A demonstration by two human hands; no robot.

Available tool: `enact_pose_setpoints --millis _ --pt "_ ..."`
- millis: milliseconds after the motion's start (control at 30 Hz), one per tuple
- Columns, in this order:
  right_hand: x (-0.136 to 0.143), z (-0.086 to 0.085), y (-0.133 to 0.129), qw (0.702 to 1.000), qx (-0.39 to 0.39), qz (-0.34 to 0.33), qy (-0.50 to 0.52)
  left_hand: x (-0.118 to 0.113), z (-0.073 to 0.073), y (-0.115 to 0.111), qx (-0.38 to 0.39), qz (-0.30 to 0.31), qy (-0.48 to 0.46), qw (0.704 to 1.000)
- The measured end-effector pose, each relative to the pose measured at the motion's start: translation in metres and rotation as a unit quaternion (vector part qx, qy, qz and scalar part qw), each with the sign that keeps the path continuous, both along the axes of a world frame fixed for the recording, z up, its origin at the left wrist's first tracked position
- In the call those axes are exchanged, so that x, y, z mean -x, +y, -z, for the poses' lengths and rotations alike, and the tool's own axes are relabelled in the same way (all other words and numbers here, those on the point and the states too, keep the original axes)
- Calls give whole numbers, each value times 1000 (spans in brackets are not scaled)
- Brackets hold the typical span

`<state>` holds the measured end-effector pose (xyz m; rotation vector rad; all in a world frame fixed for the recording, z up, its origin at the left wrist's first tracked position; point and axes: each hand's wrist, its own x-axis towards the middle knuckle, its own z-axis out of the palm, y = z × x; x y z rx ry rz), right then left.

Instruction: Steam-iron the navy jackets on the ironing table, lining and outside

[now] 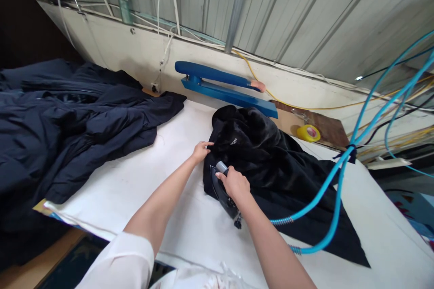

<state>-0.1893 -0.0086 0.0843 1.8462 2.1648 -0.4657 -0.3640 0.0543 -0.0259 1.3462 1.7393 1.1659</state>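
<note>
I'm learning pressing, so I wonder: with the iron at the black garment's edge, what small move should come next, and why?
I'd probably ease the left hand slightly farther from the iron along the black garment: its fingertips are at the fabric's edge, close to the iron's pointed tip, while the right hand grips the handle.

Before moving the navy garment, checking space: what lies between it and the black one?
Head view: white tabletop, plus left hand and forearm at the black garment.
</note>
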Motion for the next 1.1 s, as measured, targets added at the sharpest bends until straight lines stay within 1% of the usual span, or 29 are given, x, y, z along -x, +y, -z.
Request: enact_pose_setpoints --millis 100,167,267,333,467,567,667,800,867,1000,1100 --pt "6 0 2 1000 -1 29 2 6 -5 13 -8 -20 -8 1000" --pt "9 0 5 999 -4 42 5 9 -5 14 -15 -32 -9 999" --pt "16 1 13 998 -7 59 15 10 -3 5 -21 -44 -11 999" --pt "25 2 22 997 -3 75 21 11 -6 -3 -29 -64 -10 997" --pt "49 5 42 995 -5 93 29 18 -21 -24 -68 -148 7 987" --pt "66 5 54 996 -15 78 32 26 -34 -46 -104 -204 8 973" --pt "76 3 58 999 -15 32 29 32 -44 -70 -138 -236 8 962" --pt "76 5 50 998 -18 -61 21 35 -53 -97 -167 -266 13 949" --pt "75 8 44 996 -19 -89 17 34 -56 -107 -175 -282 12 943" --pt "77 10 35 996 -18 -91 13 28 -60 -121 -174 -309 3 935" --pt "76 7 36 998 -20 -63 11 25 -60 -130 -172 -321 1 932"
